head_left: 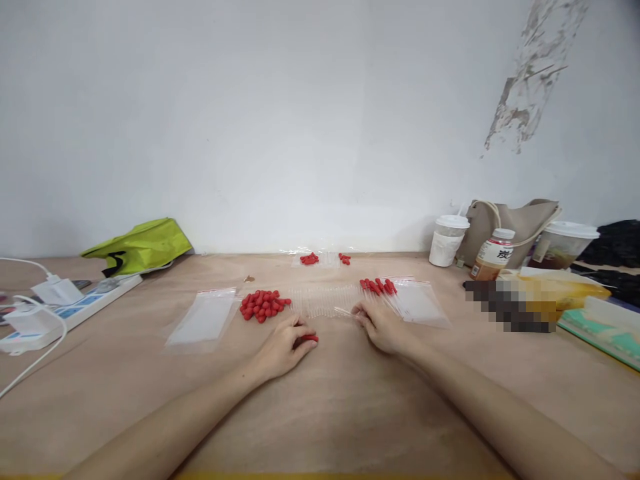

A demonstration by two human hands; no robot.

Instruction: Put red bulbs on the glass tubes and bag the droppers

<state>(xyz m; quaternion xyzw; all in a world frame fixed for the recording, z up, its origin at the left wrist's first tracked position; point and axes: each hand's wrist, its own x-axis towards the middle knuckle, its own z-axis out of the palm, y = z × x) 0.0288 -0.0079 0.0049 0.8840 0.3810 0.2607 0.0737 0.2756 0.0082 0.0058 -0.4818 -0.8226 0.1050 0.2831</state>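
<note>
My left hand (pixel 285 347) is closed on a red rubber dropper bulb (pixel 310 338), its fingers covering part of it. To the right, my right hand (pixel 377 323) pinches a thin clear dropper tube (pixel 343 311) that points left. Between and beyond the hands lies a row of clear tubes (pixel 320 300) side by side. A pile of loose red bulbs (pixel 263 305) sits left of that row. Just past my right hand are several tubes with red bulbs on their ends (pixel 379 287), partly lying over a clear zip bag (pixel 425 307).
Another zip bag (pixel 203 320) lies at left. Small bags with red bulbs (pixel 309 259) rest by the wall. A power strip (pixel 75 313) with cables and a lime-green bag (pixel 143 245) are far left. A lidded cup (pixel 449 241), a bottle (pixel 493 255) and a beige bag (pixel 517 223) stand right.
</note>
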